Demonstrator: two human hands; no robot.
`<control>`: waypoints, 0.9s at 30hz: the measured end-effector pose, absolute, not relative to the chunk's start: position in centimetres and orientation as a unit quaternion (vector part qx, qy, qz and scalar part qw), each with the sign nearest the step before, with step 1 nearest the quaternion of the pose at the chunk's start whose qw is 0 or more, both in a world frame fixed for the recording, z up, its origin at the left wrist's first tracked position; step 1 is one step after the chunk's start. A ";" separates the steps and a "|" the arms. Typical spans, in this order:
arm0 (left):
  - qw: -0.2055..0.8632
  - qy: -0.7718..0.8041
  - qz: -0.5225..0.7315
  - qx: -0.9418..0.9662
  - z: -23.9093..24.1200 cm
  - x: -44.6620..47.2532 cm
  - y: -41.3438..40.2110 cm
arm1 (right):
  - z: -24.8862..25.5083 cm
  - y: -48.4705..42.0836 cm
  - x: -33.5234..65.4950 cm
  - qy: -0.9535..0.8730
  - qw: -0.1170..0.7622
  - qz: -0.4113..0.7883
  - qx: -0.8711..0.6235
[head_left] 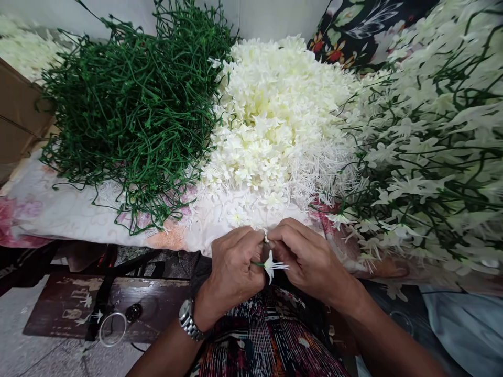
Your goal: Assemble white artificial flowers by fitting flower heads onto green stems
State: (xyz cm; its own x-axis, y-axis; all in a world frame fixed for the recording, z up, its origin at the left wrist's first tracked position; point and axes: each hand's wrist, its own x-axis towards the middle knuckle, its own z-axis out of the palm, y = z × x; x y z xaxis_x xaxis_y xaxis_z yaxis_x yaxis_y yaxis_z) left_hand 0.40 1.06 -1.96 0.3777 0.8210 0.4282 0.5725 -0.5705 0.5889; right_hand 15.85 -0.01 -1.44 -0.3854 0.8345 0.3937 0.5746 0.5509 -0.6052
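Observation:
My left hand (238, 262) is closed around a green plastic stem (257, 264), most of it hidden in the fist. A white artificial flower (270, 266) sticks out from that stem toward the right. Fingertips of my right hand (304, 256) pinch a small white piece (266, 239) close against the left thumb; its kind is too small to make out. Both hands meet just in front of the table's near edge. Beyond them lies a heap of loose white petals (271, 110), and a pile of green plastic stems (133, 104) spreads to its left.
Finished-looking white flowers on green stems (424, 162) are heaped at the right. A flowered cloth (98, 214) covers the table. A cardboard box (21, 110) stands at the far left. Below is a dark wooden bench (153, 298) with a clear ring-shaped object (112, 330).

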 end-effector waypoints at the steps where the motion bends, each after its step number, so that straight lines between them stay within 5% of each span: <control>1: 0.200 0.425 0.352 0.810 -1.8 0.2 1.0 | -1.4 0.1 15.9 -0.805 0.353 0.202 -0.431; 18: 0.318 0.383 0.442 0.746 -1.6 -0.7 1.1 | -0.8 0.1 15.0 -0.808 0.384 0.173 -0.412; 27: 0.289 0.403 0.456 0.738 -1.7 -0.3 1.0 | -0.7 0.2 14.6 -0.812 0.370 0.168 -0.418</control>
State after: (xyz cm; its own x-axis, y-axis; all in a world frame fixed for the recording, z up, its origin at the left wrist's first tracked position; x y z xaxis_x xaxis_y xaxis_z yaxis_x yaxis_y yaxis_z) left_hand -0.26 1.01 -1.69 0.2578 0.8599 0.4406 0.3319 -0.5071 0.7954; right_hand 14.60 0.23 -0.69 -0.3760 0.8042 0.4603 0.5554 0.5932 -0.5828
